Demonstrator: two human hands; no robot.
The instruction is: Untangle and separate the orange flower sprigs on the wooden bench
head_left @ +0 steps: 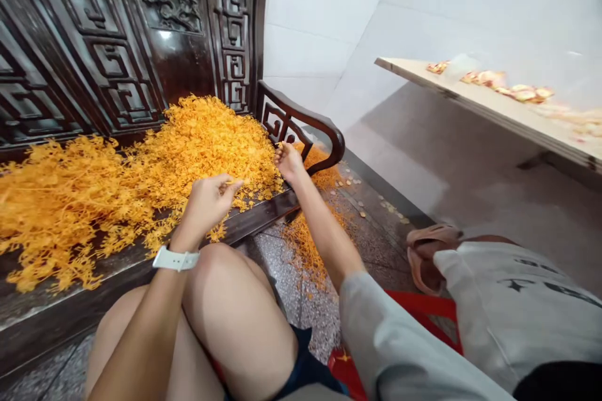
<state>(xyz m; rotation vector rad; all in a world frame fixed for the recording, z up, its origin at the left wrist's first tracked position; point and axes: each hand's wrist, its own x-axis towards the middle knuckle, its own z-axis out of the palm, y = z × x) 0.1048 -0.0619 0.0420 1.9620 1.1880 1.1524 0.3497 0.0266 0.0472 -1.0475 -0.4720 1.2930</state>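
Note:
A big heap of orange plastic pieces (207, 138), thin and branching like small flower sprays, covers the seat of a dark carved wooden bench (263, 216). Over the front of the heap, my left hand (211, 200) is closed, thumb and fingers pinching a small orange piece that overlaps the pile behind. A white-banded watch circles that wrist. My right hand (289, 161) is raised near the bench's armrest, its fingers curled together. Something tiny and yellowish shows at those fingertips, too small to name.
The curved armrest (329, 131) stands just beyond my right hand. More orange bits (305, 244) lie scattered on the speckled floor. A pale shelf (470, 84) with small wrapped items juts out at right. Printed pale cloth (517, 301) and a red stool (423, 307) are beside me.

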